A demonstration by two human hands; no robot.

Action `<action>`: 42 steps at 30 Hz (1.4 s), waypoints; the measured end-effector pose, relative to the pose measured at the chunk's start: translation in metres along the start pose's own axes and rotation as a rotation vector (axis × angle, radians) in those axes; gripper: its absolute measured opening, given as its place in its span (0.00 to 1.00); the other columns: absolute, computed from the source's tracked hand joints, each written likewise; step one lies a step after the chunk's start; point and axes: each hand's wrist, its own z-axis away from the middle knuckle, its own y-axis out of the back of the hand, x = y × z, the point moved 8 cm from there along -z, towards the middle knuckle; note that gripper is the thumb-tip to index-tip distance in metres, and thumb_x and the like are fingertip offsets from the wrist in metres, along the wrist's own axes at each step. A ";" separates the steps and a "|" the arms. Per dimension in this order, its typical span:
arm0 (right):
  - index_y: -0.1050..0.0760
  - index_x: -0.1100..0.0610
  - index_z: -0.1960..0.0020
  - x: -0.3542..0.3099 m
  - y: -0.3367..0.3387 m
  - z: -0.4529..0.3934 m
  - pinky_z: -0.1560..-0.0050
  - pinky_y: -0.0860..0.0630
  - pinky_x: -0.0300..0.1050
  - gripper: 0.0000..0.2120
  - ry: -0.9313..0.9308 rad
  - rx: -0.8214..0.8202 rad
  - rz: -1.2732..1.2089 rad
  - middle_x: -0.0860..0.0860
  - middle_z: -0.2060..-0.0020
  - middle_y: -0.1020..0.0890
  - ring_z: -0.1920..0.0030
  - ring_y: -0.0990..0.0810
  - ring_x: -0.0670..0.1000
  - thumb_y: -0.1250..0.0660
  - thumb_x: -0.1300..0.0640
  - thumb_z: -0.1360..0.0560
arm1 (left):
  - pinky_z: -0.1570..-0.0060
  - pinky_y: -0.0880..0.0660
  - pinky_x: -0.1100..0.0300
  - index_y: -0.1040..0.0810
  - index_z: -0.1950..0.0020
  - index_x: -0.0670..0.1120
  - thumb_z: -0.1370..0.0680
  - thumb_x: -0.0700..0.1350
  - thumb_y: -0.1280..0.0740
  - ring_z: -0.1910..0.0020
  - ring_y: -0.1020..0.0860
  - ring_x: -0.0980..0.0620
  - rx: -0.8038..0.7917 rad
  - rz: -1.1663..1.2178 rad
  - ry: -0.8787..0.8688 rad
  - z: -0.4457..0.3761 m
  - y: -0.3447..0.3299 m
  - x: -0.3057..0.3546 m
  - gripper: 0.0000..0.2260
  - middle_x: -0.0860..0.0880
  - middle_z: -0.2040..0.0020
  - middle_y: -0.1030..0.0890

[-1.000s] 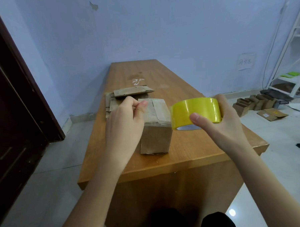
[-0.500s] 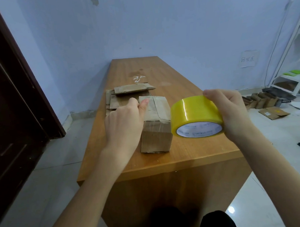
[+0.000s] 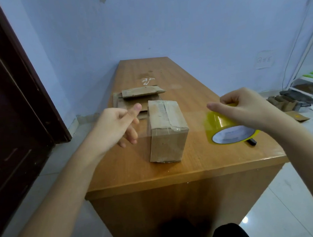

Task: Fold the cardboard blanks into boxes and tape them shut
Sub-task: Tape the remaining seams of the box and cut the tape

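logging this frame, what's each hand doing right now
left hand: open, holding nothing, beside the box
right hand: gripping the yellow tape roll

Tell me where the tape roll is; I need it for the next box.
In the head view the yellow tape roll is at the right, held by the right hand just above the table, right of the taped box.

Wooden desk (image 3: 173, 173): taped cardboard box (image 3: 166, 132) upright near front edge; flat cardboard blanks (image 3: 140, 93) stacked behind it; small black object (image 3: 251, 142) near right edge.
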 end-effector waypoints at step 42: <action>0.46 0.53 0.70 0.030 -0.093 -0.024 0.65 0.45 0.46 0.35 -0.215 -0.513 0.102 0.49 0.72 0.44 0.70 0.43 0.51 0.42 0.20 0.44 | 0.79 0.33 0.72 0.29 0.53 0.46 0.20 0.55 0.46 0.80 0.28 0.61 0.130 -0.049 0.037 -0.017 -0.051 -0.069 0.14 0.50 0.69 0.27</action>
